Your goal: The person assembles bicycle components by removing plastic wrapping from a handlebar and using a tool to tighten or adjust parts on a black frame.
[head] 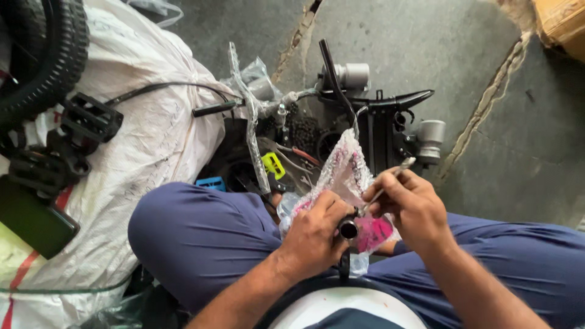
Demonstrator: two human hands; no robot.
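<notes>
L hand (314, 234) grips black tube (348, 229) w/ pink grease bag (347, 173); R hand (411, 204) pinches thin metal tool (396, 173) above it.

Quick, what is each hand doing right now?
Left hand: closed around a pink part in bubble wrap, with a black round end.
Right hand: closed on a thin metal tool.

The person wears loose trousers (201, 237) of dark blue cloth, with soft folds over both knees. The upper garment (341, 307) at the bottom edge is white, with a dark blue part in its middle. Both forearms are bare, no sleeves reach them. The hands carry no gloves, rings or watch.
</notes>
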